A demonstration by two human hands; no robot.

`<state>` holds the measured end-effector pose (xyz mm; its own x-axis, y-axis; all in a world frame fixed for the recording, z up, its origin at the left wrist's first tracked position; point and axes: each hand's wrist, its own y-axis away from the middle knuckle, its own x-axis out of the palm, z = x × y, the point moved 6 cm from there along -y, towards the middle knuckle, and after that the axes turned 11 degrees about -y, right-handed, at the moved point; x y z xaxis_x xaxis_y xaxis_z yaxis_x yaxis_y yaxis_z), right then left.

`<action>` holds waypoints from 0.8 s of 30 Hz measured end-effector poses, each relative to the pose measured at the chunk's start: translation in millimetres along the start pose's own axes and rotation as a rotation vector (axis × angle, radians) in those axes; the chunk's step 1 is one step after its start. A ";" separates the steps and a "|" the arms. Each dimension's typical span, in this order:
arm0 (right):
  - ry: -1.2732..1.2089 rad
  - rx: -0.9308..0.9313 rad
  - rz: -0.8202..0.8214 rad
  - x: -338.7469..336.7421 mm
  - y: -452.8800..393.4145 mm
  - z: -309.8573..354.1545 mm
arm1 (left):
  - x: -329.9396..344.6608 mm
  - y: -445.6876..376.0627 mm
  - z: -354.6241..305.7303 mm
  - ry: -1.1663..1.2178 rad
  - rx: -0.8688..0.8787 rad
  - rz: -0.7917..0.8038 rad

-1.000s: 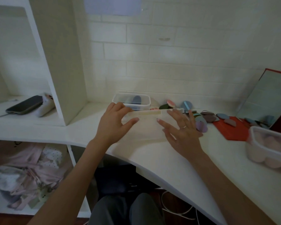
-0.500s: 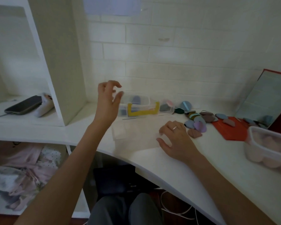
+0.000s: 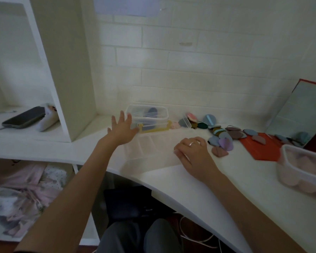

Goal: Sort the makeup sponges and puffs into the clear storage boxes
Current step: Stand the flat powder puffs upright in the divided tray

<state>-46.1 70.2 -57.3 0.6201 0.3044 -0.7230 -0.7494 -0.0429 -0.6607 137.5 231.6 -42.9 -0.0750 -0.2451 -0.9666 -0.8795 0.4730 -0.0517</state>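
A flat clear divided box [image 3: 150, 148] lies on the white desk in front of me. My right hand [image 3: 192, 152] has its fingers curled over the box's right end. Behind it stands a small clear box [image 3: 148, 115] with a yellow handle [image 3: 154, 129] and blue puffs inside. My left hand [image 3: 122, 128] is spread open, its fingertips at that box's left side. Several loose puffs [image 3: 221, 134] in blue, green, brown and purple lie to the right; a pink puff [image 3: 219, 152] is nearest my right hand.
A clear tub of pink sponges [image 3: 303, 170] sits at the right edge. A red mat [image 3: 257, 147] and a tilted mirror [image 3: 297, 117] are behind it. A shelf divider [image 3: 67, 70] rises at the left, with a phone [image 3: 24, 117] in the cubby.
My left hand lifted off the flat box, rose, then came down forward to the small box's left side. My right hand slid right and curled at the flat box's end.
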 end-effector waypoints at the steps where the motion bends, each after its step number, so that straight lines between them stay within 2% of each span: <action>1: -0.011 0.008 0.007 2.1 -2.0 -1.7 | -0.5 0.1 -1.1 -0.003 -0.018 -0.003; 4: -0.017 0.057 -0.008 8.3 -7.6 -8.0 | -4.6 6.2 -6.7 -0.032 -0.062 -0.103; 8: -0.019 0.101 0.045 19.4 -17.5 -13.9 | 2.3 10.0 -7.9 -0.071 -0.089 -0.103; 10: -0.213 0.103 0.030 15.3 -18.6 -14.0 | 0.8 11.7 -6.4 -0.072 -0.103 -0.105; 11: -0.355 0.118 -0.041 7.0 -17.7 -15.9 | -1.8 13.0 -5.8 -0.076 -0.108 -0.113; 13: -0.466 0.210 -0.326 -21.5 -11.9 -35.6 | -10.9 16.7 -7.1 -0.081 -0.115 -0.170; 15: -0.354 0.398 -0.535 -49.5 -4.3 -67.0 | -22.5 21.0 -19.7 -0.054 -0.045 -0.312; 16: -0.268 0.508 -0.539 -58.0 -1.3 -85.3 | -27.8 24.2 -31.6 -0.006 0.031 -0.392; 19: 0.069 0.787 -0.271 -62.4 11.3 -142.8 | -36.4 38.6 -82.5 0.173 0.263 -0.492; 21: 0.129 0.908 -0.056 -51.1 24.3 -166.0 | -32.3 46.8 -122.8 0.174 0.382 -0.474; 22: 0.105 0.923 0.016 -42.6 30.1 -170.0 | -25.6 47.3 -140.9 0.134 0.423 -0.433; 24: 0.034 0.851 0.035 -30.6 37.3 -168.1 | -0.1 39.9 -166.4 -0.030 0.455 -0.284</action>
<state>-54.0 -100.6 -93.7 0.5902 0.2870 -0.7546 -0.6787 0.6824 -0.2713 24.2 109.7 -3.1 0.1553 -0.3959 -0.9051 -0.5701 0.7123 -0.4094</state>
